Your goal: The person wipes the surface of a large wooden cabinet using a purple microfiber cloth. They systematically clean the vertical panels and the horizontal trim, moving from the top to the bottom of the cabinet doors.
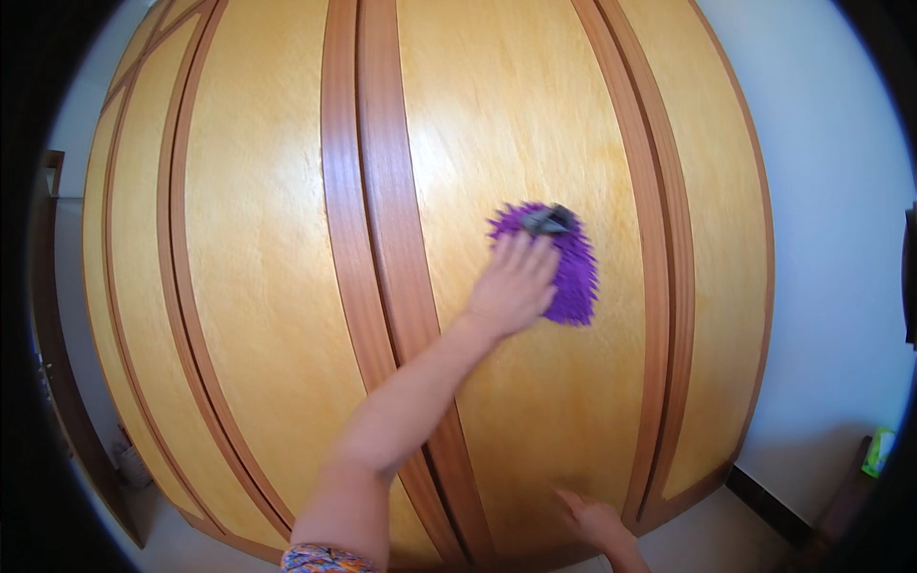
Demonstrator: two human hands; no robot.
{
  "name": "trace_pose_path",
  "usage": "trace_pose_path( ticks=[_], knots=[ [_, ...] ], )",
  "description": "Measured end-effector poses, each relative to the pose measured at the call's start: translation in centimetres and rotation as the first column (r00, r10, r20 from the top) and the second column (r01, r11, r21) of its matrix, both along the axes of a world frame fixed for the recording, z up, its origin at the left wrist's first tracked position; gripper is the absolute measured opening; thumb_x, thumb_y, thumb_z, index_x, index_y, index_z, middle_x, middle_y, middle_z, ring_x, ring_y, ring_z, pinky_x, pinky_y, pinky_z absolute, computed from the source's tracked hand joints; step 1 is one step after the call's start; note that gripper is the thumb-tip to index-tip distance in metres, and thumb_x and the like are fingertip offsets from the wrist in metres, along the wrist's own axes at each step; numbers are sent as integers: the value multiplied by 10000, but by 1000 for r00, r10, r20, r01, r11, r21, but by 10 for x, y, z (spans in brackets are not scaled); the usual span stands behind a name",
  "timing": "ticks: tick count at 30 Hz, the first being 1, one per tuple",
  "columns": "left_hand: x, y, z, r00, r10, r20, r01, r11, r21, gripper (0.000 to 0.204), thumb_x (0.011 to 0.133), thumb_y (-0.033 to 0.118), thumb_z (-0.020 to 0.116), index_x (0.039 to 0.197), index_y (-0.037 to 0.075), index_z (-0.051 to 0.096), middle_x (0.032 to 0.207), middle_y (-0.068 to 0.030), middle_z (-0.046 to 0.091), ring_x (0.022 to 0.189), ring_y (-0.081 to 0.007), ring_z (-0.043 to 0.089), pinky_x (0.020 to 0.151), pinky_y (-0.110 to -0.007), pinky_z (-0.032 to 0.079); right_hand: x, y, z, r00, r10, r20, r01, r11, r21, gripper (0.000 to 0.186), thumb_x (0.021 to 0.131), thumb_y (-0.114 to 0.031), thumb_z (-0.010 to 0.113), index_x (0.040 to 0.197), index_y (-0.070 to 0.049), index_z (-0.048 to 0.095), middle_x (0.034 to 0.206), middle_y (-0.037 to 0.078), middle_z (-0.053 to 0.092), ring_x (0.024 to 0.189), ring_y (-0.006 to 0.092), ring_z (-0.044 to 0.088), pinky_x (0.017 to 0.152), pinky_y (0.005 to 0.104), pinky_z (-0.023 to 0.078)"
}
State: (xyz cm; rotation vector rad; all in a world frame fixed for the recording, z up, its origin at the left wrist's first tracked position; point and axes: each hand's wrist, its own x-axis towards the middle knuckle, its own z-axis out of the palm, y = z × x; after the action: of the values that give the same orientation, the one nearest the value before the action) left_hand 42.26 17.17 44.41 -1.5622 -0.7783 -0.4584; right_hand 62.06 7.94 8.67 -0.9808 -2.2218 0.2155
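My left hand presses a purple chenille cleaning pad against a yellow wooden wardrobe door. Its fingers reach over the pad's left side and are slightly blurred. A dark grey piece sticks out at the pad's upper edge, above the fingertips. Low on the right, my right hand hangs near the bottom of the same door, holding nothing, its fingers stretched out. Whether those fingertips touch the wood I cannot tell.
Reddish-brown trim strips border the wardrobe's doors. To the right is a white wall with a dark skirting board. A green packet sits at the far right. A dark door frame stands on the left.
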Motion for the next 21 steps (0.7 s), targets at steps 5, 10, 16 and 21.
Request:
trace_pose_path(
  ticks=[5,10,16,21],
  knots=[
    [-69,-72,78,939,85,334,-150,973,175,623,957,383,557,1428,-13,462,1496,-225,431,1376,-447,376,1177,-554,243,21,25,-33,981,-54,188,78,989,-123,439,964,-286,560,1384,-162,528,1060,192,704,928,402,679,788,517,543],
    [-113,-95,30,941,172,293,-228,959,168,623,947,381,551,1426,-10,478,1488,-227,438,1382,-425,373,1172,-562,254,24,8,2,953,-67,296,177,916,-361,421,936,-241,575,1326,-84,591,1238,220,652,1126,392,623,971,464,495],
    [-78,-89,-79,967,250,-51,-255,953,-164,656,941,448,548,1432,17,489,1415,-180,524,1261,-394,476,1115,-537,330,13,45,-43,978,32,208,5,985,-172,429,949,-213,526,1364,-113,567,1273,194,648,1138,373,627,956,465,501],
    [-51,-51,-19,988,147,49,-139,981,-139,706,915,445,590,1454,9,455,1452,-212,490,1349,-419,433,1165,-567,287,20,42,-62,991,29,134,-11,991,-131,403,946,-220,521,1321,-99,603,1260,200,654,1129,382,629,954,470,500]
  ],
)
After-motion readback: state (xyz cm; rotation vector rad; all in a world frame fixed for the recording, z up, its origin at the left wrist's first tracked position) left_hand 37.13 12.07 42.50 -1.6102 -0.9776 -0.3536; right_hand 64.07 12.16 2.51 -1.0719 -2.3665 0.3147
